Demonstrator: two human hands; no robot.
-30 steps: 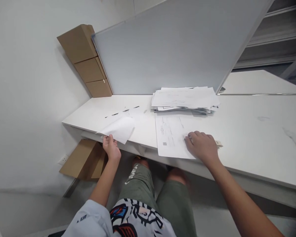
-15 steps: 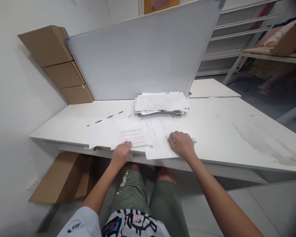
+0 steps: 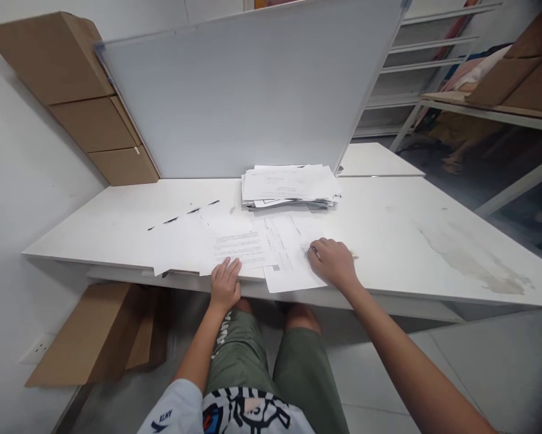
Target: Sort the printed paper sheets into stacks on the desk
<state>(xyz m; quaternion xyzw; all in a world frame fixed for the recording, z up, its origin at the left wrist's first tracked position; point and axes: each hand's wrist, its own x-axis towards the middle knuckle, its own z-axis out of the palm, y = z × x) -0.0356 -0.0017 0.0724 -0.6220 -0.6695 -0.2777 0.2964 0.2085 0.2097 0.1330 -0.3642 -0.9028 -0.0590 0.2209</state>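
Note:
My left hand (image 3: 226, 284) lies at the desk's front edge, fingers stretched out flat on a printed sheet (image 3: 241, 244). Curled fingers close my right hand (image 3: 333, 260), which rests on the right side of another printed sheet (image 3: 293, 278) that juts over the edge. A small pale bit shows beside this hand, but what is under the fingers is hidden. More white sheets (image 3: 175, 247) lie overlapping to the left. Behind them sits a thick, uneven stack of papers (image 3: 289, 184).
A large whiteboard panel (image 3: 239, 96) stands along the desk's back. Cardboard boxes (image 3: 85, 123) are piled at its left, and an open carton (image 3: 85, 337) is below the desk (image 3: 379, 235). At the far right, a person's foot (image 3: 453, 164) shows beneath another table (image 3: 492, 108).
The view has shifted slightly. My left hand's fingers have spread and turned to point more straight ahead on the sheet. My right hand stays at the same place on the paper.

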